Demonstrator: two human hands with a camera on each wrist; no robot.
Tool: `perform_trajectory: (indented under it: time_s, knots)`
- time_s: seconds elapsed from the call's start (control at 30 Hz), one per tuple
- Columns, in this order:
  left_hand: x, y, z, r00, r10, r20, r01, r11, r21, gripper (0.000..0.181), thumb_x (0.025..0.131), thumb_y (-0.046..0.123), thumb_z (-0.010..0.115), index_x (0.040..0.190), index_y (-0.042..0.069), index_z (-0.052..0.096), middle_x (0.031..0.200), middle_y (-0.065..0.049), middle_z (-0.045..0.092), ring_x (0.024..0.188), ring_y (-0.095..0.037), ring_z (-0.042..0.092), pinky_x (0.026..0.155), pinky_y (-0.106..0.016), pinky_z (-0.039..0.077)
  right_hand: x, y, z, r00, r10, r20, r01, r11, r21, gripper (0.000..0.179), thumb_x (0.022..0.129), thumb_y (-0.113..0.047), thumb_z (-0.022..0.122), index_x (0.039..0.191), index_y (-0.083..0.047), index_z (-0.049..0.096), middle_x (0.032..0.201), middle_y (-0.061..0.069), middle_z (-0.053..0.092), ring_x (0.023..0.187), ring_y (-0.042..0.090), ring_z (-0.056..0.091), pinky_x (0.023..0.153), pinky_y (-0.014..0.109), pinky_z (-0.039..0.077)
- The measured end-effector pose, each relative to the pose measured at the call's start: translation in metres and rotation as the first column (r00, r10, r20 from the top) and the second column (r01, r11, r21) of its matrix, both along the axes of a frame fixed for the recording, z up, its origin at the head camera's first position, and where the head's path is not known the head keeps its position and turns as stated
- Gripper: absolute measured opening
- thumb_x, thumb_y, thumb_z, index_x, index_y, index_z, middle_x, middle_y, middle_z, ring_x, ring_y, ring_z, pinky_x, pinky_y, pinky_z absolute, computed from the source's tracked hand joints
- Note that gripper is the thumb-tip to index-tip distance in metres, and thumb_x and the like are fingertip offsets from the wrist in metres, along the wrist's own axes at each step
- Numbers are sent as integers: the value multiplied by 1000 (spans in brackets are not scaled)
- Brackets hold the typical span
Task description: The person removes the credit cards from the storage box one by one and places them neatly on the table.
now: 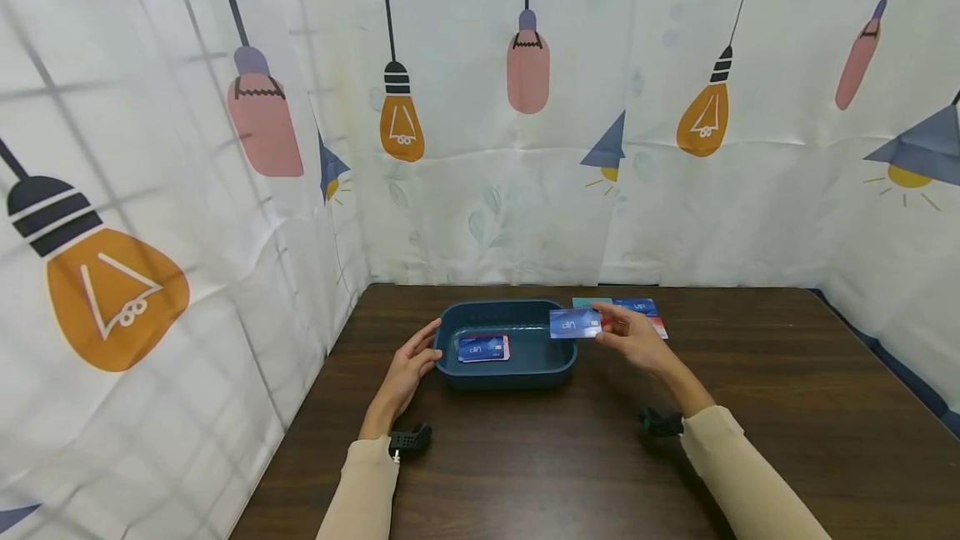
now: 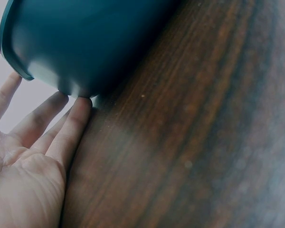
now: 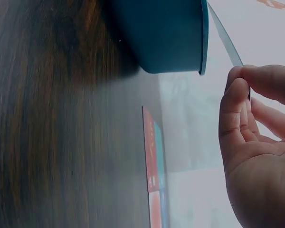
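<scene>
A dark teal plastic tray (image 1: 537, 373) with raised walls stands on the table, and a blue card (image 1: 481, 348) lies inside it on top of at least one other card. My left hand (image 1: 407, 368) touches the tray's left end with extended fingers; in the left wrist view, fingertips (image 2: 83, 105) meet the tray wall (image 2: 85, 42). Between thumb and fingers my right hand (image 1: 634, 342) pinches another blue card (image 1: 574, 324), held above the tray's right rim. Seen edge-on in the right wrist view, this card (image 3: 226, 38) reaches over the rim.
Several more cards, blue (image 1: 637, 305), teal (image 1: 588, 302) and red (image 1: 659, 327), lie flat behind the right hand, partly hidden by it. The dark wooden table (image 1: 540, 457) ends against a white curtain (image 1: 480, 232) printed with lamps.
</scene>
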State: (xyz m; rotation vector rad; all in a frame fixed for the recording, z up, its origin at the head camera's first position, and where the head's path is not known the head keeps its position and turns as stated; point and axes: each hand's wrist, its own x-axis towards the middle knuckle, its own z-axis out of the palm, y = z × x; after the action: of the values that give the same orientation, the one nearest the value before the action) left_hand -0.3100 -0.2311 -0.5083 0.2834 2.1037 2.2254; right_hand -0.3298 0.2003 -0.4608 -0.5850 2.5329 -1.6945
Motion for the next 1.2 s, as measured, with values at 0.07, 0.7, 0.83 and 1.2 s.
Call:
perform_trajectory:
  time_s: [0.07, 0.7, 0.83, 1.2]
  knots:
    - [0, 0, 0, 1000, 1, 0, -1, 1000, -3, 61, 99, 4, 56, 157, 16, 42, 165, -11, 35, 151, -31, 33, 96, -17, 49, 1, 2, 0, 1000, -12, 13, 12, 1000, 4, 56, 98, -4, 65, 150, 1, 46, 126, 28, 54, 94, 24, 60, 80, 27, 58]
    - [0, 0, 0, 1000, 4, 8, -4, 1000, -8, 61, 100, 3, 56, 157, 16, 42, 164, -12, 36, 151, -31, 32, 95, -18, 49, 1, 36, -11, 995, -93, 37, 94, 995, -23, 58, 97, -6, 67, 150, 6, 46, 127, 28, 52, 94, 6, 61, 79, 19, 55]
    - [1, 1, 0, 1000, 6, 6, -5, 1000, -10, 61, 100, 4, 56, 158, 16, 42, 164, -12, 36, 151, -30, 32, 95, -17, 49, 1, 41, -13, 993, -102, 57, 103, 995, -3, 58, 98, -8, 66, 151, 3, 46, 127, 29, 53, 96, 12, 61, 81, 24, 56]
    - [-2, 0, -1, 1000, 1, 8, -1, 1000, -3, 60, 100, 4, 56, 157, 17, 43, 163, -13, 38, 147, -32, 37, 95, -19, 50, -6, 47, -25, 990, -89, 107, 77, 991, 110, 58, 99, -8, 65, 151, 7, 44, 129, 31, 57, 102, 22, 63, 80, 23, 56]
